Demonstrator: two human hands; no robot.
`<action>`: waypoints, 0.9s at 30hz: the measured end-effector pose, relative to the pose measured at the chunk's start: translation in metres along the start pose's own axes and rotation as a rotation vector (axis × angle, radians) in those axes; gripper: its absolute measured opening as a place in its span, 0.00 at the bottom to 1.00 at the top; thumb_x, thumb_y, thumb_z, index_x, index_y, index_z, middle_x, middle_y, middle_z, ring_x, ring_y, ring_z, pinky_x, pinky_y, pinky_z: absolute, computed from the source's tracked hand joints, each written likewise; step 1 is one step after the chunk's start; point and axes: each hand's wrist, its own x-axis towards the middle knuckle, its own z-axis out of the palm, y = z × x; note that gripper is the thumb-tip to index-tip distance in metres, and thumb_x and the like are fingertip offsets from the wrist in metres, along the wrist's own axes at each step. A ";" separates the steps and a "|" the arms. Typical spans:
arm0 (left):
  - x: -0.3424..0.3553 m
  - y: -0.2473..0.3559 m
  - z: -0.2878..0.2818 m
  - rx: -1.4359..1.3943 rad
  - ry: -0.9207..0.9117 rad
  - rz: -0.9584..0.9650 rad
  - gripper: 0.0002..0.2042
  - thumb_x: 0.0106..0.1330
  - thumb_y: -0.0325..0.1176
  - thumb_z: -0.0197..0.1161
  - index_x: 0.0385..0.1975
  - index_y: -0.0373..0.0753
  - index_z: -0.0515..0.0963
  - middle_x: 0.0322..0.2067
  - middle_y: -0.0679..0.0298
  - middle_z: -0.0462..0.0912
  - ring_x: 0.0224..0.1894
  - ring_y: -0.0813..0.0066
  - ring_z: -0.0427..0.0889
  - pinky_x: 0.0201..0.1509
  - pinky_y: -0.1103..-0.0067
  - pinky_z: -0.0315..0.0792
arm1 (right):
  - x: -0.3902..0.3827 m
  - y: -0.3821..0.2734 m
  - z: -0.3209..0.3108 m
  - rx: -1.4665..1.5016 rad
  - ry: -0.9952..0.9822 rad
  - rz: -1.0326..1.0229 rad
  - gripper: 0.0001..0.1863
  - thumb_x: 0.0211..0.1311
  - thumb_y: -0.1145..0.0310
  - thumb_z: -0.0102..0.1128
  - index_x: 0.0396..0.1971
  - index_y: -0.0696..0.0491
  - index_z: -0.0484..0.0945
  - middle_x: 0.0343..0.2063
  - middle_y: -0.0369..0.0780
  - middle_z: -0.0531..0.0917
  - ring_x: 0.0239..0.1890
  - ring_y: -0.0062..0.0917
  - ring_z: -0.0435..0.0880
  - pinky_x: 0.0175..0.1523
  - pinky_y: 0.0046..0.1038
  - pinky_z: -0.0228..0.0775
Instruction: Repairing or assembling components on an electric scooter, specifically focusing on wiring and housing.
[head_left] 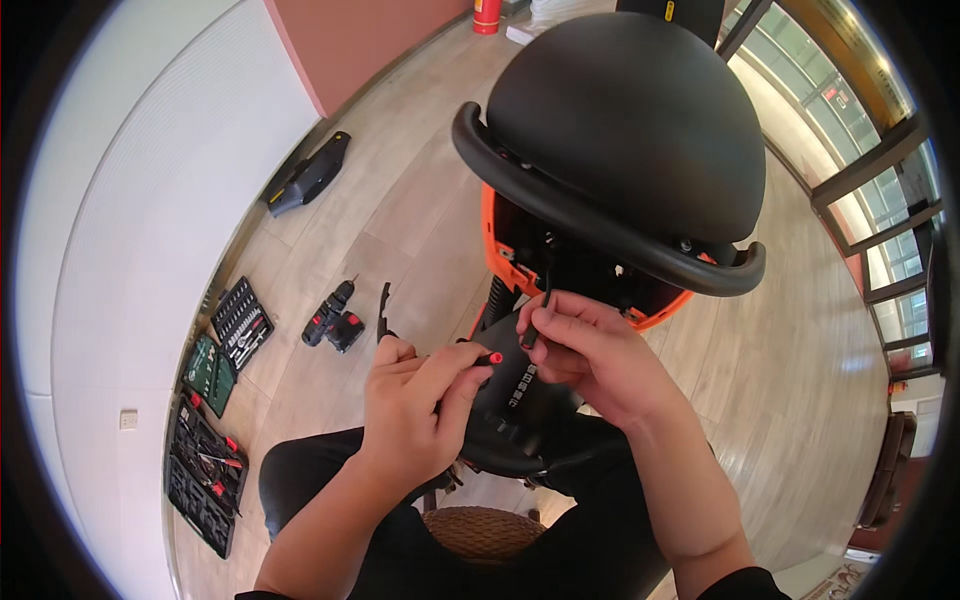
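Note:
My left hand [412, 405] is closed on a black cable connector [496, 358] with a red tip. My right hand [590, 355] pinches a black cable end [531, 336], slightly right of and above the red tip; the two ends are apart. Above my hands is a black padded seat [625, 120] with a curved black grab bar [610, 233] over an orange-edged housing [507, 255], whose dark cavity the cable hangs from. A black body panel with white lettering [505, 410] lies behind and below my hands, between my knees.
On the floor at left lie a cordless drill [330, 322], a black part [308, 175], open socket sets [241, 323] and tool cases [200, 470], along the white wall [130, 250]. A red extinguisher [487, 14] stands at the back, a woven stool [480, 530] below me, glass doors [870, 170] at right.

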 end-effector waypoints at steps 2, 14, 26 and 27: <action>0.003 0.000 0.011 0.051 -0.018 0.055 0.05 0.66 0.26 0.67 0.40 0.42 0.82 0.16 0.68 0.78 0.17 0.68 0.69 0.37 0.74 0.58 | -0.006 0.001 -0.006 0.389 -0.075 0.102 0.10 0.77 0.64 0.57 0.46 0.55 0.79 0.30 0.34 0.82 0.20 0.08 0.60 0.31 0.16 0.57; 0.006 -0.001 0.023 0.030 -0.031 0.056 0.05 0.68 0.28 0.66 0.40 0.41 0.81 0.16 0.68 0.77 0.17 0.67 0.69 0.37 0.73 0.58 | -0.002 0.022 -0.015 0.682 -0.306 0.192 0.13 0.81 0.64 0.51 0.51 0.57 0.76 0.33 0.32 0.81 0.21 0.09 0.61 0.35 0.19 0.59; 0.007 -0.004 0.016 0.034 0.001 0.078 0.06 0.66 0.27 0.67 0.42 0.41 0.82 0.17 0.68 0.78 0.17 0.68 0.71 0.36 0.73 0.57 | 0.001 0.023 -0.014 0.763 -0.388 0.197 0.12 0.81 0.65 0.50 0.53 0.57 0.76 0.34 0.33 0.81 0.22 0.10 0.62 0.34 0.19 0.59; 0.007 -0.004 0.017 0.035 0.001 0.077 0.06 0.66 0.27 0.67 0.42 0.41 0.82 0.17 0.68 0.78 0.17 0.68 0.71 0.36 0.73 0.57 | 0.001 0.023 -0.013 0.760 -0.383 0.194 0.12 0.81 0.65 0.50 0.53 0.57 0.76 0.34 0.33 0.81 0.22 0.10 0.62 0.34 0.19 0.59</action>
